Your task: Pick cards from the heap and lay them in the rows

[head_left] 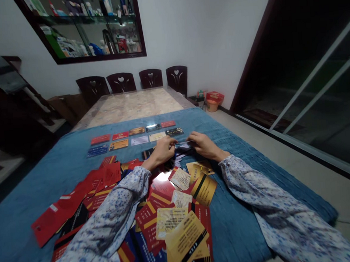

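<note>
Left hand (162,150) and right hand (204,145) together at mid-bench, just past the heap. Between them one thin card (181,143), nearly edge-on, lifted slightly off the blue cloth (238,143). Left grip closed, thumb and forefinger pinched on the card's left end. Right grip closed too, fingertips on its right end, other fingers curled under. Print on the card too small to tell. Both forearms in flowered sleeves (120,205), the left one across the heap.

Beyond the hands, two tidy rows of cards flat on the cloth: far row (137,131) of five, red, red, brown, dark, red; near row (139,140) of five, blue, orange, white, cream, black. The black one just beside the held card.

Nearer the camera, a loose overlapping heap (168,210) of red, gold and blue cards.

Bare top of the bench (132,106) past the cloth, four dark chairs (121,82) at its far end. Wall cabinet (91,25) with bottles above. Red basket (214,99) on the floor, glass door (317,82) at right.
</note>
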`<state>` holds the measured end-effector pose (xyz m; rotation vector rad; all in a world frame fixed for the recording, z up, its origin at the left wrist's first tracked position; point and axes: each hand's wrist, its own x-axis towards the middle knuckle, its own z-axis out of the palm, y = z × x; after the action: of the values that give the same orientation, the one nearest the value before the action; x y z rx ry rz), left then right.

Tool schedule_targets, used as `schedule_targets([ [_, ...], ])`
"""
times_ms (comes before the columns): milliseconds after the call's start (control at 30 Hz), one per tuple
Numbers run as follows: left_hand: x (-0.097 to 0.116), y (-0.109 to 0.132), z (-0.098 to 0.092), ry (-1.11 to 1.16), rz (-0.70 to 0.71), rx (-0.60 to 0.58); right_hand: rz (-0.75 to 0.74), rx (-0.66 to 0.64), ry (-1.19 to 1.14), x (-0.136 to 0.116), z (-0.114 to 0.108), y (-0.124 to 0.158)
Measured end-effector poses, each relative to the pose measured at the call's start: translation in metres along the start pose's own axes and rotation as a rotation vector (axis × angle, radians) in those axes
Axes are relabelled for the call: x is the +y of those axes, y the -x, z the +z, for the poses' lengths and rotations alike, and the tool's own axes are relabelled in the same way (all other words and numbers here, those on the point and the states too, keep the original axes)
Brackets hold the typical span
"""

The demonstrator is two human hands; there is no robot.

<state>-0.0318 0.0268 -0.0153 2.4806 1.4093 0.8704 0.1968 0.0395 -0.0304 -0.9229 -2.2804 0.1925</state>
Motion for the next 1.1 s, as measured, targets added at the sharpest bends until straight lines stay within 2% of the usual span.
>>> schedule_targets([
  [400,-0.004,-0.001,0.001,0.047,-0.013,0.054,0.071,0.033,-0.097,-0.002,-0.001,0.004],
  [633,-0.002,0.001,-0.001,0.044,-0.06,0.018,0.096,0.017,-0.044,-0.005,0.002,0.006],
  [900,0.0,0.005,0.001,0.038,0.014,-0.028,0.084,-0.047,0.097,0.0,0.011,0.009],
  [1100,0.003,0.007,-0.002,-0.004,0.017,-0.059,0.053,-0.038,0.089,-0.001,0.013,0.01],
])
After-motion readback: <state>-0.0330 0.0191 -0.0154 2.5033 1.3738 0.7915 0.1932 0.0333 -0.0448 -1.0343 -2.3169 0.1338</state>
